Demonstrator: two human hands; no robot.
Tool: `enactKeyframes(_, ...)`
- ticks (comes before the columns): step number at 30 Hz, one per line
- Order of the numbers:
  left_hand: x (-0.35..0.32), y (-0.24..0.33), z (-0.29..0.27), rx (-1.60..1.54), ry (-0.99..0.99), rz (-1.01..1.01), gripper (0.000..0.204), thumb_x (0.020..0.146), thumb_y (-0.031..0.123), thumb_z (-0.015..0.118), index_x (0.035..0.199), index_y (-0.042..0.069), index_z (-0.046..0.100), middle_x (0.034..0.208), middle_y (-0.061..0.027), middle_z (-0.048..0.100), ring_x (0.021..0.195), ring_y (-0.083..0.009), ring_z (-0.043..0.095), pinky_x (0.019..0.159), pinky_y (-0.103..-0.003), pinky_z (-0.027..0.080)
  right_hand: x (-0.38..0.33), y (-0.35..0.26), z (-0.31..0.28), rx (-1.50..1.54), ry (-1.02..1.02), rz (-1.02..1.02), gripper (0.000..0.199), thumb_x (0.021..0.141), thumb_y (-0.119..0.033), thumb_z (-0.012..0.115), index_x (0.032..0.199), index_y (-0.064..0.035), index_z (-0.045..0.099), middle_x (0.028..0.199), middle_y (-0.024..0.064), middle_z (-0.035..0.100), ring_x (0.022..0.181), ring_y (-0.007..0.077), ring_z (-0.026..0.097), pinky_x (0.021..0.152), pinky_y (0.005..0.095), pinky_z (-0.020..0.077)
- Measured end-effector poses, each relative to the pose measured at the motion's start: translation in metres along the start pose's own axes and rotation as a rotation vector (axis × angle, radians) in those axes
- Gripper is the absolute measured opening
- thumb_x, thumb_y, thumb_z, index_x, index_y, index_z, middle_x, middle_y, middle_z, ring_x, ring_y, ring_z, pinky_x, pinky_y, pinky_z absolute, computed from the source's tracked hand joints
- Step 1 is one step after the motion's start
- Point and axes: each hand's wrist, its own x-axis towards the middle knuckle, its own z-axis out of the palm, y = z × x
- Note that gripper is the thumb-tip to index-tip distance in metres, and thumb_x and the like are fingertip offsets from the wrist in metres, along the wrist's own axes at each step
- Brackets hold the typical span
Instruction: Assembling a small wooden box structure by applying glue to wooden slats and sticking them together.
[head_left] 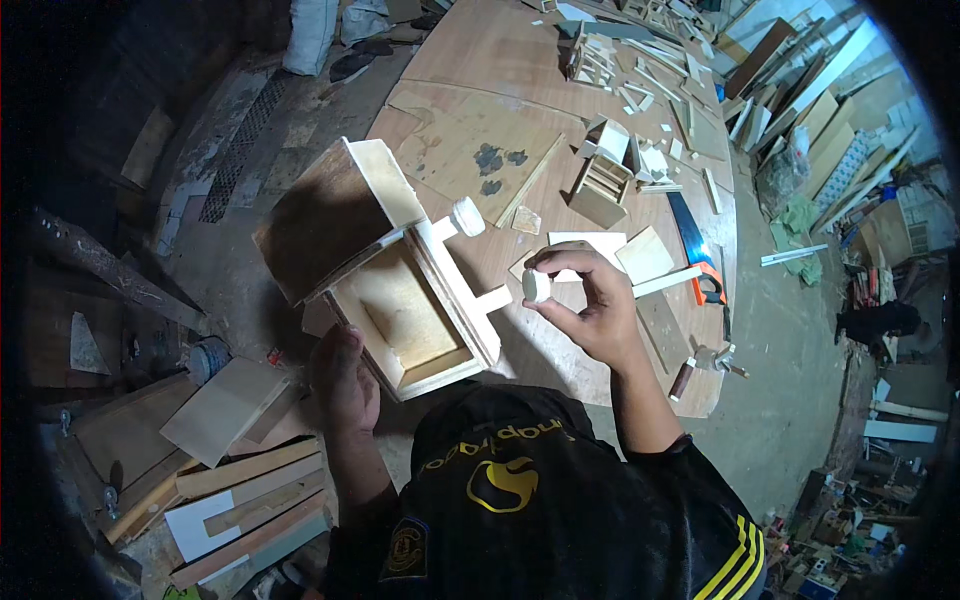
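My left hand grips the lower edge of a wooden box model, holding it tilted above the floor beside the table. The model has a closed part at the back and an open-topped tray in front. From its right side two short wooden pegs stick out. On the farther one sits a pale round wheel; the nearer peg is bare. My right hand pinches a small round wooden disc between thumb and fingers, just to the right of the bare peg and apart from it.
On the wooden table lie several offcuts, a small slatted wooden piece, a handsaw with an orange handle and a clamp-like tool. Boards lean at the far right. More planks lie at the lower left.
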Motion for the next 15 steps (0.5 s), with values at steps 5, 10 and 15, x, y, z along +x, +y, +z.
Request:
enactKeyframes(5,0.001,-0.005,-0.006,0.03,0.024,-0.021,0.057,0.083,0.026,0.07,0.13,0.0,0.049,0.126,-0.0126,0.057,0.117,-0.0245,0.054,0.102,-0.041,0.042,0.006,-0.013,-0.003,-0.062,-0.044,-0.086,0.028,0.074,-0.006,0.074,0.1,-0.0068,0.063,0.103,0.0104,0.066,0.097,0.0262,0.064,0.085,0.0356,0.0491)
enactKeyframes(10,-0.001,0.0,0.009,0.046,-0.071,-0.008,0.058,0.084,0.028,0.07,0.129,-0.003,0.049,0.123,-0.0136,0.058,0.116,-0.0251,0.055,0.101,-0.04,0.043,0.007,-0.013,-0.004,-0.061,-0.057,-0.098,0.028,0.074,-0.006,0.073,0.1,-0.0071,0.063,0.103,0.0103,0.066,0.097,0.0268,0.063,0.084,0.0358,0.049)
enactKeyframes(15,-0.001,0.003,0.012,0.083,-0.073,-0.002,0.057,0.085,0.029,0.07,0.127,-0.004,0.051,0.122,-0.0137,0.059,0.115,-0.0251,0.056,0.101,-0.039,0.042,0.009,-0.015,-0.004,-0.098,-0.078,-0.12,0.028,0.075,-0.005,0.073,0.101,-0.0072,0.063,0.103,0.0101,0.065,0.096,0.0271,0.063,0.083,0.036,0.0487)
